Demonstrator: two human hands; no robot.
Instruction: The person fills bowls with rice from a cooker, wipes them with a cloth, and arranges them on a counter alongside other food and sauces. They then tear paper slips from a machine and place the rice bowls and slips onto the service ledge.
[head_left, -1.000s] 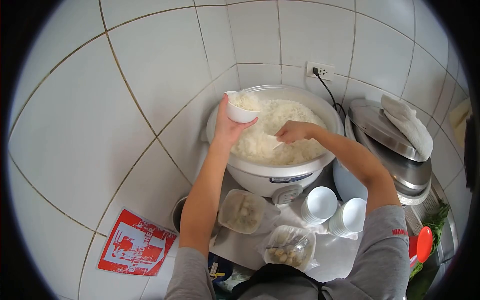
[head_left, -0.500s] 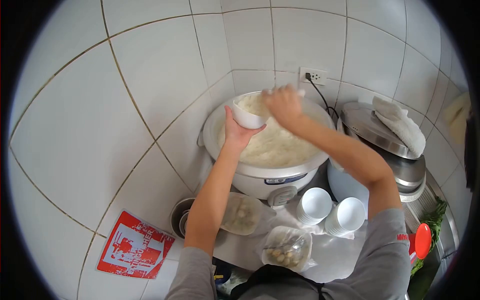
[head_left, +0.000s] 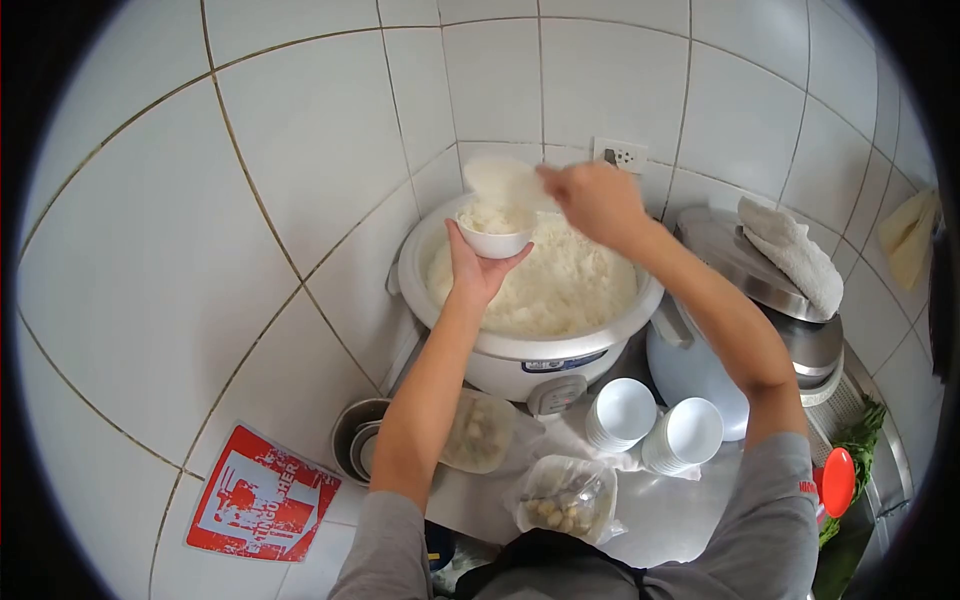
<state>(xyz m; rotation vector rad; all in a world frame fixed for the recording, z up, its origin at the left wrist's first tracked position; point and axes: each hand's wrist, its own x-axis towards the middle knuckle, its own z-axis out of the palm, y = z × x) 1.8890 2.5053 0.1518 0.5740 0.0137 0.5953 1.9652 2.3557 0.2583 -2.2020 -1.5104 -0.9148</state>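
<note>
Tiled walls (head_left: 280, 180); counter (head_left: 660, 520) bearing rice cooker (head_left: 500, 374).

Red sign (head_left: 262, 497) on the tiled wall (head_left: 150, 300): worn white lettering, ending legible as "HER"; remainder partly worn away. Rice cooker (head_left: 500, 373): dark front label (head_left: 563, 362), print too small to read. Right sleeve (head_left: 765, 495): red lettering (head_left: 807, 487), illegible.
</note>
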